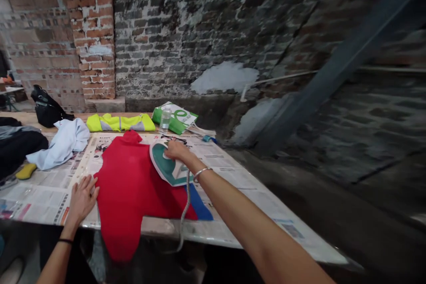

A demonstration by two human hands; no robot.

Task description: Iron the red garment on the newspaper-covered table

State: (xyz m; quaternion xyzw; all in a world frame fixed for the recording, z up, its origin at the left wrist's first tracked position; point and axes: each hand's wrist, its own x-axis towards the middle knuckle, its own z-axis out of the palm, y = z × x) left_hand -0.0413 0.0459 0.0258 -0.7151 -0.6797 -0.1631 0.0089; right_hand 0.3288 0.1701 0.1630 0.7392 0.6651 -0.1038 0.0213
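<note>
- Rough brick wall (179,31), patched with pale plaster, fills the upper frame; a grey diagonal beam (336,66) crosses the upper right.
- A long wooden table (29,118), mostly covered by printed newspaper sheets (229,164), runs across the lower frame.
- The right hand (176,151) sits on a teal-and-white steam iron (168,164) at centre, its fingers curled closed over the top.
- The iron lies at the right edge of a red cloth garment (129,186), its long axis running from upper left to lower right. It looks tipped, though its contact with the cloth is unclear.
- A grey braided cord (184,217) drops from the iron over the near table edge.
- The left hand (81,199) lies open and flat at the garment's lower left edge, well apart from the iron; the right hand is the nearer.
- A blue cloth (199,204) shows beneath the garment's right side.
- Thin black glasses (173,139) lie just above the iron.
- Further back are a neon-yellow reflective vest (120,122), a clear plastic bottle (165,118), a green-and-white bag (175,117), a pale blue crumpled cloth (58,144) and a black bag (46,106).
</note>
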